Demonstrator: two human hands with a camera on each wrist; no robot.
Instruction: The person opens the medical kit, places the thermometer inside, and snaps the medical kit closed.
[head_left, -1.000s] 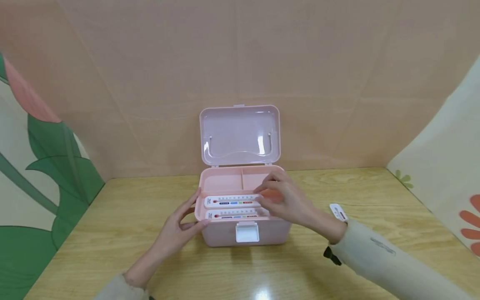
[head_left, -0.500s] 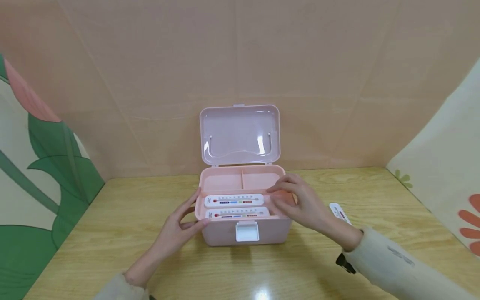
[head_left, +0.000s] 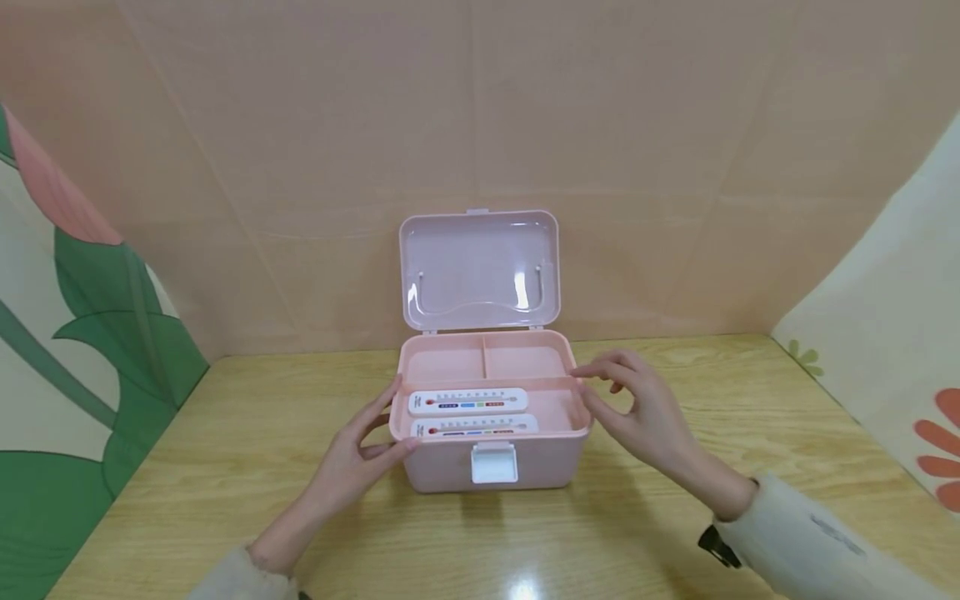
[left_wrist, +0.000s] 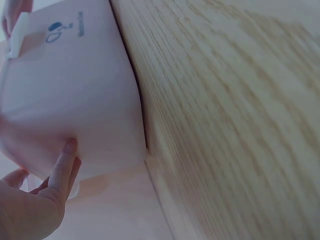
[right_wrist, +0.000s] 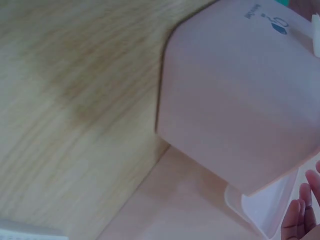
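Observation:
A pink medicine box (head_left: pixel 495 467) stands on the table with its lid (head_left: pixel 480 271) raised. Two white thermometers (head_left: pixel 468 402) lie side by side in the front compartment of its tray. My left hand (head_left: pixel 352 450) holds the box's left end, thumb on the front rim, a finger along the side wall in the left wrist view. At the right rim is my right hand (head_left: pixel 645 408), holding nothing, thumb and fingers apart; its fingertips (right_wrist: pixel 295 215) show beside the box in the right wrist view.
The tray's two rear compartments (head_left: pixel 442 363) have a divider between them. A white piece with scale marks (right_wrist: pixel 32 234) lies on the table at the right wrist view's lower left. A beige wall (head_left: pixel 300 275) stands behind the wooden table (head_left: pixel 247 417).
My right hand has drawn off to the right, from over the thermometers to the box's right rim, and hides the thermometer on the table. The left hand stays put.

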